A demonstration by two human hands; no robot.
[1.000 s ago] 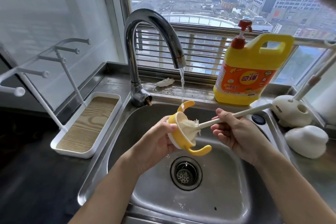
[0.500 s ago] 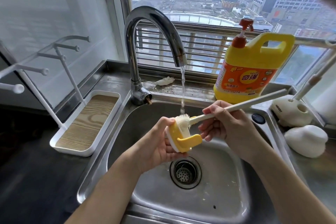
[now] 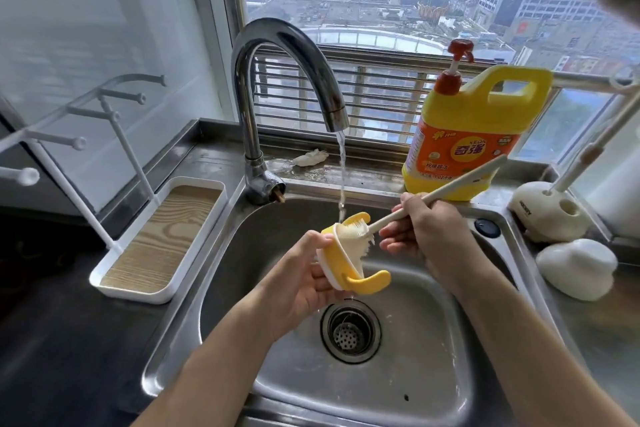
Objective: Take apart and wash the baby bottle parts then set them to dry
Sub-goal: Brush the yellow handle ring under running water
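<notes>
My left hand (image 3: 300,282) grips a yellow bottle collar with two curved handles (image 3: 341,263) over the steel sink (image 3: 433,374), its opening turned toward my right hand. My right hand (image 3: 427,234) holds the long cream handle of a bottle brush (image 3: 433,196), whose white bristle head rests inside the collar's opening. A thin stream of water falls from the chrome faucet (image 3: 277,55) onto the top of the collar and brush.
A white drying rack with pegs and a wood-grain tray (image 3: 157,239) stands left of the sink. A yellow detergent jug with red pump (image 3: 467,135) sits on the sill behind. White brush holder (image 3: 547,211) and a white dome-shaped piece (image 3: 576,267) lie at right. The drain strainer (image 3: 349,331) is below my hands.
The collar has been turned in my left hand, so its handles sit differently. The brush head shifted from its rim into the opening under the stream.
</notes>
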